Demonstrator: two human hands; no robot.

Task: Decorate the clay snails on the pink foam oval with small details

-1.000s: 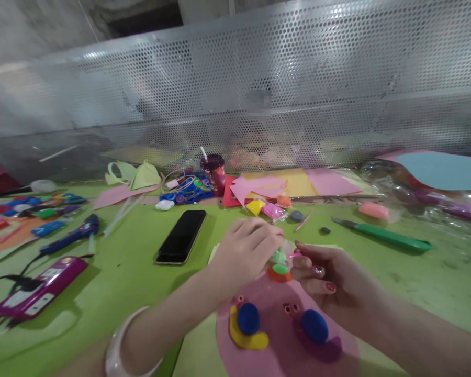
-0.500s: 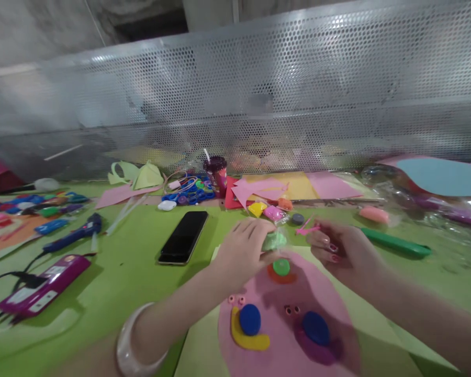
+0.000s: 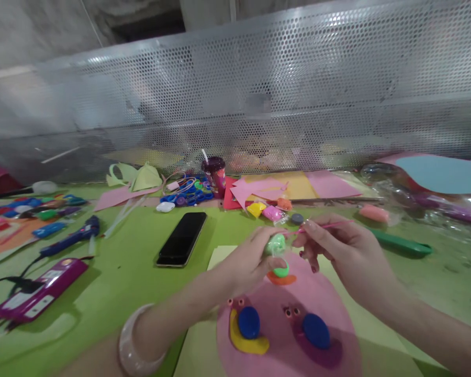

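Observation:
My left hand (image 3: 248, 263) is closed around a lump of light green modelling clay (image 3: 276, 245) in clear wrap. Between the fingers of my right hand (image 3: 339, 256) is a thin pink plastic stick (image 3: 339, 224), its far end reaching the top of the lump. Below lies a pink paper shape (image 3: 275, 335) on a pale yellow sheet (image 3: 202, 335). On it are clay snails: a yellow body (image 3: 249, 344) with a blue disc (image 3: 248, 322), a purple body (image 3: 329, 357) with a blue disc (image 3: 316, 330), and an orange strip (image 3: 284, 279) under a green disc, partly hidden by my left thumb.
Left of my hands lie a black phone (image 3: 182, 238), a blue glue gun (image 3: 73, 238) and a purple power strip (image 3: 43, 290) with cords. Behind are a lidded cup (image 3: 215, 177), blue scissors (image 3: 192, 196) and small clay packs (image 3: 272, 213). A green tool (image 3: 404, 245) lies right.
My right hand has moved left, bringing the pink stick against the wrapped green lump. My left hand has turned slightly, showing more of the lump.

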